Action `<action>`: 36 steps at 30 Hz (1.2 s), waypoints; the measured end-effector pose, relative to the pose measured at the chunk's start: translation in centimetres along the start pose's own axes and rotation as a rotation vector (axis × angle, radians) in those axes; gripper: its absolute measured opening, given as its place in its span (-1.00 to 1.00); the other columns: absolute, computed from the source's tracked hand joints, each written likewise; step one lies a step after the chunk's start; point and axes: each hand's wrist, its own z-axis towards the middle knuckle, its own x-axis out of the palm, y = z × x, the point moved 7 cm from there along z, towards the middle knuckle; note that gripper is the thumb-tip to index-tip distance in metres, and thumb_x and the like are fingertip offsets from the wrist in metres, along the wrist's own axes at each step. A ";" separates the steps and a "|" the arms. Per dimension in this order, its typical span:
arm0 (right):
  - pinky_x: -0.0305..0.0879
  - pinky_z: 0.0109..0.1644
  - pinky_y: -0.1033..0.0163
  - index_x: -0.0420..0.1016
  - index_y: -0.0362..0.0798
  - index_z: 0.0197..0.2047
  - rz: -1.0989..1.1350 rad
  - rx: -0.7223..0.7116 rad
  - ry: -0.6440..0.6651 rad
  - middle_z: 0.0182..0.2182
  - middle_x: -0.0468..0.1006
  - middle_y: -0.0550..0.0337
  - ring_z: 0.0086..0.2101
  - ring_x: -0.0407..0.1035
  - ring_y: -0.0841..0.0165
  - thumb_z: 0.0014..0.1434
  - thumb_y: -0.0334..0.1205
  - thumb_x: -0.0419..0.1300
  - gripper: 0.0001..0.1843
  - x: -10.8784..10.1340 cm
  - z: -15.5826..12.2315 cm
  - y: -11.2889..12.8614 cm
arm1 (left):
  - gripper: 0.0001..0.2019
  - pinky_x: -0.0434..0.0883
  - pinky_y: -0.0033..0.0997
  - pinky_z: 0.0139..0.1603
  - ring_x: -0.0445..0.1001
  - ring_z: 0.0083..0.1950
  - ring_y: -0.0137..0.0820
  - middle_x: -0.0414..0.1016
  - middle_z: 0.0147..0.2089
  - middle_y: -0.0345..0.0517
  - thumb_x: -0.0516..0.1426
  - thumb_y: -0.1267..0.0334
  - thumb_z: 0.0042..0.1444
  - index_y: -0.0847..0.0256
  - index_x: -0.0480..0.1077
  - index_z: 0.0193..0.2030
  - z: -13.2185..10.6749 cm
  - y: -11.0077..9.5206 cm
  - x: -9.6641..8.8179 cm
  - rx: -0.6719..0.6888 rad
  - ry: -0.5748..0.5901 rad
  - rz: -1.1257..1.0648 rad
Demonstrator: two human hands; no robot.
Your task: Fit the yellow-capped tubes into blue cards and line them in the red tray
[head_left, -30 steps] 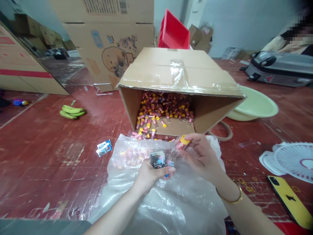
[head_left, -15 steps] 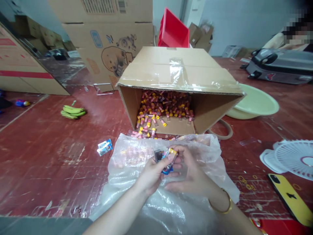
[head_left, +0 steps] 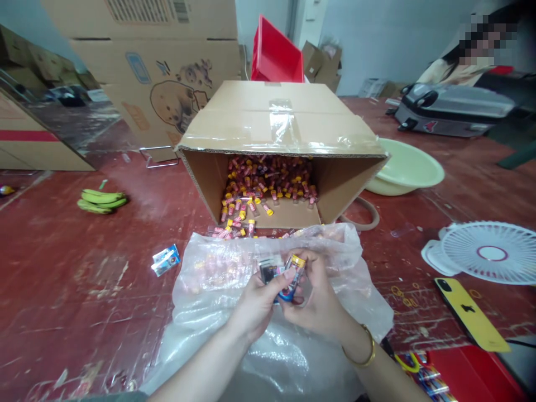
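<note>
My left hand (head_left: 255,301) is closed, its thumb pressed on a small clear tube with a yellow cap (head_left: 297,262) and blue at its lower end. The same hand keeps a small dark and clear flat stack (head_left: 270,270), whose kind I cannot make out, beside the tube. My right hand (head_left: 320,304) curls round the tube's right side, fingers at its cap and lower end. Both hands are over a translucent plastic sheet (head_left: 226,329). Behind it, a cardboard box (head_left: 251,117) lies on its side with many yellow-capped pink tubes (head_left: 268,178) inside.
Blue and white printed slips (head_left: 165,260) and green bananas (head_left: 101,201) lie left on the red floor. To the right are a pale green basin (head_left: 412,167), a white fan cover (head_left: 464,245), a yellow phone (head_left: 473,315) and a red tray (head_left: 469,368). A person sits behind a grey suitcase (head_left: 452,111).
The view has turned right, so the surroundings shift left. My right hand's fingers, spread beside the tube before, have closed in around it. My left hand keeps its hold.
</note>
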 end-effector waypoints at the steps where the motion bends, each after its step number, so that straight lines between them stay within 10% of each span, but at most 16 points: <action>1: 0.37 -0.10 0.22 0.02 0.09 0.03 0.011 -0.001 0.007 -0.03 0.21 0.10 -0.10 0.31 0.30 -0.19 -0.51 0.22 -0.26 0.1 -0.1 -0.1 | -0.55 0.48 -0.42 -0.37 0.45 -0.47 -0.44 0.58 -0.37 -0.01 0.43 0.14 -0.22 0.36 0.54 -0.19 0.0 0.1 0.1 -0.007 -0.001 -0.008; 21: 0.33 -0.03 0.19 0.07 0.07 0.05 0.092 0.032 0.057 -0.01 0.25 0.09 -0.07 0.30 0.27 -0.17 -0.46 0.31 -0.25 -0.2 -0.2 -0.5 | -0.58 0.49 -0.43 -0.41 0.46 -0.49 -0.43 0.58 -0.37 -0.01 0.42 0.10 -0.22 0.35 0.55 -0.27 0.0 0.0 -0.5 0.035 -0.028 0.066; 28: 0.36 -0.14 0.23 0.36 -0.01 -0.38 0.520 0.204 -0.079 -0.28 0.49 0.21 -0.27 0.39 0.39 0.06 -0.11 0.33 -0.77 -2.8 -0.2 -1.8 | -0.59 0.52 -0.42 -0.49 0.56 -0.33 -0.25 0.58 -0.37 -0.03 0.34 -0.02 -0.12 0.29 0.53 -0.26 0.1 0.8 0.2 -0.021 0.007 0.219; 32: 0.41 -0.15 0.25 0.42 0.01 -0.37 0.547 0.191 -0.406 -0.29 0.55 0.27 -0.30 0.44 0.41 -0.09 -0.07 0.42 -0.70 -11.8 -4.1 -3.5 | -0.71 0.58 -0.33 -0.43 0.57 -0.13 -0.14 0.60 -0.12 0.00 0.27 0.18 -0.02 0.25 0.51 -0.15 0.5 1.7 0.7 -0.107 -0.013 0.224; 36: 0.42 -0.11 0.27 0.48 0.02 -0.28 -0.021 0.620 -1.011 -0.27 0.58 0.27 -0.28 0.47 0.40 -0.09 -0.01 0.39 -0.66 -26.3 -21.0 -8.3 | -0.52 0.59 -0.35 -0.42 0.51 0.02 -0.05 0.54 0.05 0.00 0.36 0.33 -0.23 0.21 0.49 -0.06 1.0 1.9 0.9 -0.070 -0.041 0.425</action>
